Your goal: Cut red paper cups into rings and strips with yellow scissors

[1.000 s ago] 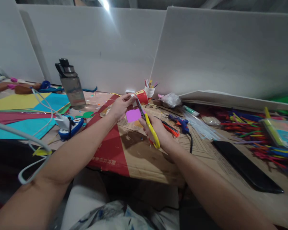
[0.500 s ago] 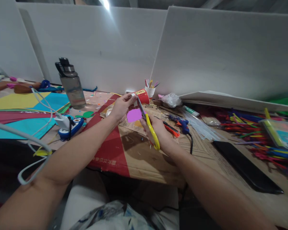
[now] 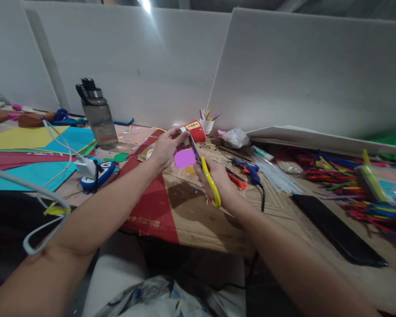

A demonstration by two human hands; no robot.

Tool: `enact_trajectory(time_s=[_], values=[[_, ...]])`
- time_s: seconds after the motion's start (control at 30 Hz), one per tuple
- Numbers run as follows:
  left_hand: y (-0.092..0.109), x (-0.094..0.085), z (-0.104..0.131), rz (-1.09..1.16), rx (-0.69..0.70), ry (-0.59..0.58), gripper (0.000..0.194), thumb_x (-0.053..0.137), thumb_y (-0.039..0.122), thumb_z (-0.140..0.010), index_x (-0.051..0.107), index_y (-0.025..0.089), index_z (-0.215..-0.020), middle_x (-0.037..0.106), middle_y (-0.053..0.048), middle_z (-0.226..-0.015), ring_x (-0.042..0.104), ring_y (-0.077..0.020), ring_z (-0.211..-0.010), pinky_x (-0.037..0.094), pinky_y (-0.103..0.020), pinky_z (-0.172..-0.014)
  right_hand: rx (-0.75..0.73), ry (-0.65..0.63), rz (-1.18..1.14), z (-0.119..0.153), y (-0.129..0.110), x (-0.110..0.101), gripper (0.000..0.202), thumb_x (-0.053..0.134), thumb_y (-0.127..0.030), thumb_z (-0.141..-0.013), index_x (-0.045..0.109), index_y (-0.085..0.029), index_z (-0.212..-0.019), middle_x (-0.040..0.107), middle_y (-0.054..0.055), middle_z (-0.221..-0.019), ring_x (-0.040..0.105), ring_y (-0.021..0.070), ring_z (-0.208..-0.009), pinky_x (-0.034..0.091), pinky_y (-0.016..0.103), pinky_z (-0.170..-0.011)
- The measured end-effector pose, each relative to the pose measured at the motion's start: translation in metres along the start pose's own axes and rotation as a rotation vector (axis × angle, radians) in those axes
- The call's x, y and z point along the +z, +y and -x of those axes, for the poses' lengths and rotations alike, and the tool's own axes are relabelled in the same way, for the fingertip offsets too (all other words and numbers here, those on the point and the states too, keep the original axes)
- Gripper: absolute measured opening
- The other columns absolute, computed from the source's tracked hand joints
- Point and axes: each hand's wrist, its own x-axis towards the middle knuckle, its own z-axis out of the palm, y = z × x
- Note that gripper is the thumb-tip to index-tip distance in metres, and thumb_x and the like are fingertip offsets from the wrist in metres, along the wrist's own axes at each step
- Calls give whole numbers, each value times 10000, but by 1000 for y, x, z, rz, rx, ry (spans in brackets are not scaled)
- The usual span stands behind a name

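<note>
Tilted on its side, a red paper cup (image 3: 198,131) with a yellow label is gripped at its left end by my left hand (image 3: 166,147), thumb on top. A white area shows beside the thumb; its exact shape is too small to tell. My right hand (image 3: 216,178) is closed round yellow-handled scissors (image 3: 211,180). Their dark blades point up and away, reaching the cup's near-left edge beside my left thumb. Between and below the hands is a purple piece of paper (image 3: 185,158). Beneath everything lies a red and brown cardboard sheet (image 3: 152,215).
Left are a water bottle (image 3: 100,116), coloured paper sheets (image 3: 23,174), a blue power strip (image 3: 97,177) and a white cable. Right are a glue gun (image 3: 251,169), an orange cutter (image 3: 236,178), a black phone-like slab (image 3: 338,229) and pipe cleaners (image 3: 333,174). A pen cup (image 3: 207,127) stands behind.
Almost nothing differs. The scissors and right hand have shifted very slightly, while the left hand keeps hold of the cup.
</note>
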Motion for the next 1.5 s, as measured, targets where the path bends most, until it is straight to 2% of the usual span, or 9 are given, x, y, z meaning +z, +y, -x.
enact_trajectory(time_s=[0.2,0.37,0.67,0.87,1.03,1.27,1.5], values=[[5,-1,2,-24,-89,13,445,736,572,-753,686,140,-848,741,-109,-866,710,-216,-878,579,-352,-796,-27,32,107,0,-3,-2,265,486,-428,-863,620,-199,-871,584,4,-687,501,155,-619,392,286,-610],[3,1,2,-44,-74,-7,375,762,498,-762,703,145,-871,751,-103,-887,711,-219,-921,575,-342,-808,-1,-9,94,0,-5,-1,284,501,-472,-861,592,-203,-852,603,10,-706,512,155,-612,392,281,-592],[-1,1,-1,-23,-52,-62,416,797,492,-721,709,141,-927,754,-107,-928,712,-200,-885,566,-337,-822,27,40,22,1,-1,3,295,488,-496,-881,581,-216,-859,544,-6,-639,493,155,-570,384,275,-543],[2,3,1,-25,-64,-41,395,792,483,-730,704,138,-901,748,-99,-911,711,-195,-888,567,-335,-826,20,47,18,2,-2,3,315,487,-502,-876,605,-211,-904,548,-1,-643,503,161,-580,396,279,-546],[1,4,1,-88,-15,-49,426,820,459,-700,726,150,-978,746,-90,-946,697,-170,-812,574,-319,-760,20,-3,32,3,-5,2,293,479,-485,-885,577,-211,-926,574,6,-691,517,160,-612,399,274,-555],[1,7,2,-126,39,-41,481,839,453,-677,726,190,-1064,741,-71,-1014,672,-140,-815,574,-259,-735,30,37,18,3,-1,4,297,482,-513,-889,552,-224,-892,560,-1,-684,514,159,-606,405,276,-559],[-1,3,-1,-126,49,-53,468,829,434,-695,722,185,-1077,713,-58,-953,665,-135,-781,576,-288,-733,31,43,4,1,3,4,290,490,-504,-880,555,-223,-850,552,3,-645,532,172,-597,422,289,-556]])
